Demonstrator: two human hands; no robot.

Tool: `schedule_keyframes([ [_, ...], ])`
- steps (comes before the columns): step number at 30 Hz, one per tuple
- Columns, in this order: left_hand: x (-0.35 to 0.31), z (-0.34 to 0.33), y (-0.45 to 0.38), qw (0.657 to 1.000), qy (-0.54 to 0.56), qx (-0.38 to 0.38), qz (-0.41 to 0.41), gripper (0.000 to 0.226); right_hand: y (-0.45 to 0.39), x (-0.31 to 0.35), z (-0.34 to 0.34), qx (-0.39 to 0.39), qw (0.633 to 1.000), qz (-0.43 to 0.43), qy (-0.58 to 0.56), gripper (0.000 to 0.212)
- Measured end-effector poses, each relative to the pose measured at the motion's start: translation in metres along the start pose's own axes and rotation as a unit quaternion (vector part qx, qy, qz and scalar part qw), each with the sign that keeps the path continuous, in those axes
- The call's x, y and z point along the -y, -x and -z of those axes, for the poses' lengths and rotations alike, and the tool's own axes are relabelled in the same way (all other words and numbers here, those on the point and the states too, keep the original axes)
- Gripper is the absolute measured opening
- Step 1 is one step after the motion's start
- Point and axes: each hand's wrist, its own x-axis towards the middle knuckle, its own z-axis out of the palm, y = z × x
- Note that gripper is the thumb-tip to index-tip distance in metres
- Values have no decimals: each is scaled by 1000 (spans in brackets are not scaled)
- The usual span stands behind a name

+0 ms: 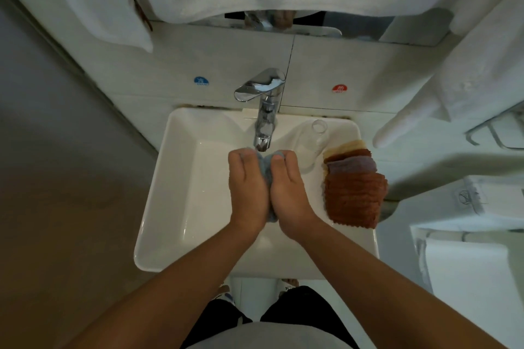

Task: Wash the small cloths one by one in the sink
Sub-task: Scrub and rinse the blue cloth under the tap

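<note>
Both hands, left hand point(247, 184) and right hand point(289, 187), squeezed one blue cloth point(69, 168) under the faucet point(265, 122). Stack of cloths point(354, 190) on the sink point(158, 207) rim probably unwashed; task looked early.

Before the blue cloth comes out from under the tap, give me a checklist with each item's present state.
1. Blue cloth held by both hands: ok, pressed between left hand and right hand.
2. Cloth under the faucet spout: ok, its top end sits just below it.
3. Water running: cannot tell, no stream shows.
4. Work kept over the sink basin: ok.
5. Next cloths ready: ok, the stack of cloths lies on the sink's right rim.
6. Clear glass out of the hands' way: ok, it stands apart, right of the faucet.
</note>
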Motion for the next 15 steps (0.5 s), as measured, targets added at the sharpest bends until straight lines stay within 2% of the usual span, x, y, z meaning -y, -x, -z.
schedule_keyframes([
  [2,1,-1,8,999,-31,41,-20,20,-6,0,2,-16,999,-26,-23,18],
  [5,-2,4,-14,1000,-13,-6,18,21,7,-10,-6,16,1000,1,23,19],
  [7,0,8,-13,1000,-17,-16,13,20,10,-10,-6,19,1000,4,24,19],
  [10,2,4,7,997,-56,51,-31,20,2,-3,0,-16,999,-32,-27,18],
  [15,-2,8,-12,1000,1,19,-2,21,13,-6,-5,12,1000,26,1,20],
])
